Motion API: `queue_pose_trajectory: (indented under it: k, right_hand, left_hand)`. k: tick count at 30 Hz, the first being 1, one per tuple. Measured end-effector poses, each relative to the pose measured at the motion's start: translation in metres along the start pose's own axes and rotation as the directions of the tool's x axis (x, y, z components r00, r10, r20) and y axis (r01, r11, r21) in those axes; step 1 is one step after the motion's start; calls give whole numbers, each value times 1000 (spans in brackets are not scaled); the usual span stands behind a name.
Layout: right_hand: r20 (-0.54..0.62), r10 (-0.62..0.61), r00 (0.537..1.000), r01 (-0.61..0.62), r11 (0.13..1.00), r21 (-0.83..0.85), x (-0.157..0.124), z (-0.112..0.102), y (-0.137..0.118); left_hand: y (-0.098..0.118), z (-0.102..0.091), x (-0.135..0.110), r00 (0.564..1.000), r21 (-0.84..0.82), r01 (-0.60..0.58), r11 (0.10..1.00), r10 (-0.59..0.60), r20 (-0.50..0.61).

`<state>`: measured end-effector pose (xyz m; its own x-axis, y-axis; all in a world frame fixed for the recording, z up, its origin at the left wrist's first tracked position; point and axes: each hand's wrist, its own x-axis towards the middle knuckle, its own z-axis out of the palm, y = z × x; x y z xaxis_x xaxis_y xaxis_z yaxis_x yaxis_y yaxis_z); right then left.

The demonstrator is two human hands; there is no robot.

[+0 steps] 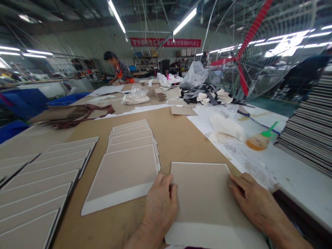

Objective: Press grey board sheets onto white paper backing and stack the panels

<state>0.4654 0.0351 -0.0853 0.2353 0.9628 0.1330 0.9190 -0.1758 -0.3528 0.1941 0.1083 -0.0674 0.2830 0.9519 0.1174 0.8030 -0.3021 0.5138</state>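
Observation:
A flat beige panel with white edges and a white strip along its near side lies in front of me on the brown board. My left hand grips its left edge, thumb and fingers closed together. At the opposite edge my right hand pinches the panel near its far right corner. Just left of my left hand, a fanned row of similar beige panels overlaps on the board. Farther left lies another overlapping row of panels with dark edges.
A tall stack of panels rises at the right. Near it sits a tub of amber glue with a green brush. A large fan stands behind. Fabric scraps and plastic bags lie at the back; a person works beyond.

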Motion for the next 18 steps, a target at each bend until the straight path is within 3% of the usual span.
queue_pose_trajectory:
  k: [4, 10, 16, 18]
  right_hand:
    - [-51, -139, 989, 126, 973, -194, -2, 4, -3]
    - [16, -301, 953, 275, 846, -456, 1, 2, -22]
    - [109, -500, 859, 511, 842, -172, 5, 3, -65]
    - [94, -511, 855, 519, 841, -151, 1, 3, -73]
  left_hand:
    - [1, 0, -1, 1000, 22, -3, 1000, 3, 5]
    - [-1, 3, -2, 997, 64, -68, 996, 70, -38]
    - [7, -6, -6, 928, 90, -373, 924, 369, 53]
    - [9, -10, -11, 908, 99, -420, 902, 414, 69]
